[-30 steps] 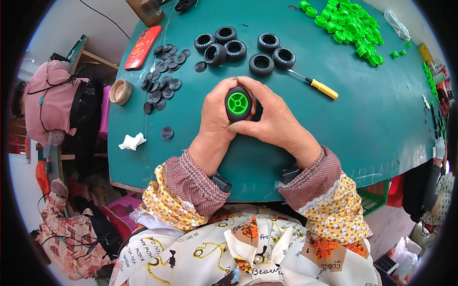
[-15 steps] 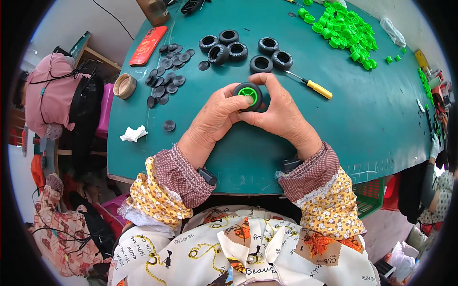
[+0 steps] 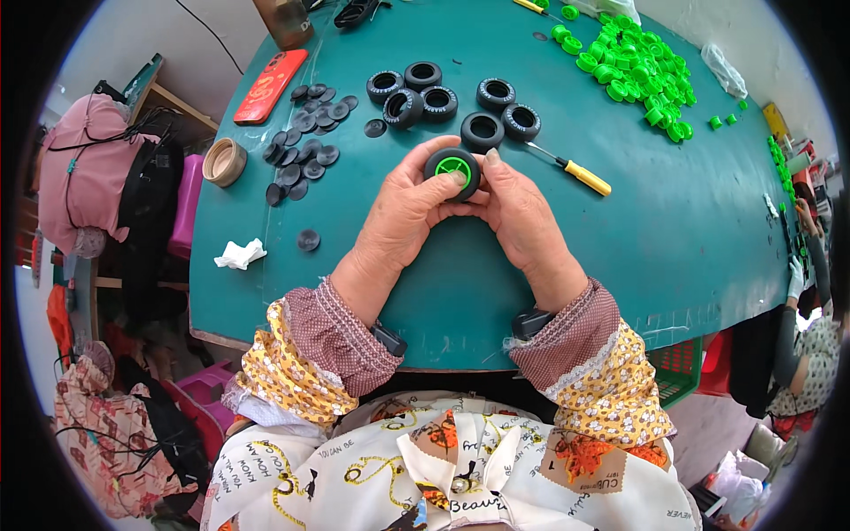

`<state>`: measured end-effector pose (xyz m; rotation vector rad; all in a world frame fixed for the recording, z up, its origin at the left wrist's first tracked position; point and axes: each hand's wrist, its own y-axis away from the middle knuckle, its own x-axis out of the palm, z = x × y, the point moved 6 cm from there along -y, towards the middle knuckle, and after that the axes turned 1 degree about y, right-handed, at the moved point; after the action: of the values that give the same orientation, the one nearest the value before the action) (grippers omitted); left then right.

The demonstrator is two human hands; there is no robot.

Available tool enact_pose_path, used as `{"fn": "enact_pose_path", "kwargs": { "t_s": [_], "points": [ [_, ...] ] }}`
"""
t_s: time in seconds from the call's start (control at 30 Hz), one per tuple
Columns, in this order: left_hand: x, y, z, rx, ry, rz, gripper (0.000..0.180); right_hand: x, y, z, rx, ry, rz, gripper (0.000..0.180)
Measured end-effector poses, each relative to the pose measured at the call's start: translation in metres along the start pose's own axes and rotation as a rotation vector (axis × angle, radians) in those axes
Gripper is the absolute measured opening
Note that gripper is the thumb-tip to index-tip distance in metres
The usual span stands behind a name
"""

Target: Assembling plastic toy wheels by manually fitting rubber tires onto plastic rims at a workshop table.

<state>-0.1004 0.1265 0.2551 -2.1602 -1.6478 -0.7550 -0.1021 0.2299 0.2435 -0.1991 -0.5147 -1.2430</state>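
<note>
Both hands hold a small toy wheel [image 3: 432, 180], a black tire with a green spoked rim in its middle, above the near part of the table. My left hand [image 3: 396, 212] is closed on its left side, with the thumb pressed on the green rim. My right hand [image 3: 522, 217] closes on its right side; the thumb tip is at the tire's upper right edge and the fingers reach beneath, partly hidden. Just beyond the hands lie several loose black tires [image 3: 482, 130]. A screwdriver [image 3: 584, 177] with a yellow handle lies to their right.
On the green table [image 3: 620, 257], black discs [image 3: 312, 168], a red phone [image 3: 271, 86], a tape roll [image 3: 224, 162] and crumpled tissue [image 3: 240, 255] lie left. Green rims [image 3: 642, 75] pile up far right. Other people sit at both sides; a gloved hand [image 3: 795, 278] shows right.
My right hand has shifted its grip: its index finger has left the tire's top, and its thumb has risen to the upper right edge. My left thumb stays on the rim.
</note>
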Motion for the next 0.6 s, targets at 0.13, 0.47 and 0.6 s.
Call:
{"fn": "enact_pose_path", "kwargs": {
  "t_s": [0.13,0.47,0.6],
  "points": [
    [0.0,-0.001,0.003,-0.004,-0.024,-0.01,0.042,0.003,0.001,0.002,-0.075,0.052,-0.019,0.035],
    [0.012,0.005,-0.004,0.215,-0.568,-0.004,0.032,-0.002,0.005,0.0,-0.08,0.1,-0.168,0.034],
    [0.012,0.005,-0.005,0.231,-0.664,0.026,0.031,-0.002,0.005,-0.002,-0.043,0.083,-0.168,0.034]
  ]
}}
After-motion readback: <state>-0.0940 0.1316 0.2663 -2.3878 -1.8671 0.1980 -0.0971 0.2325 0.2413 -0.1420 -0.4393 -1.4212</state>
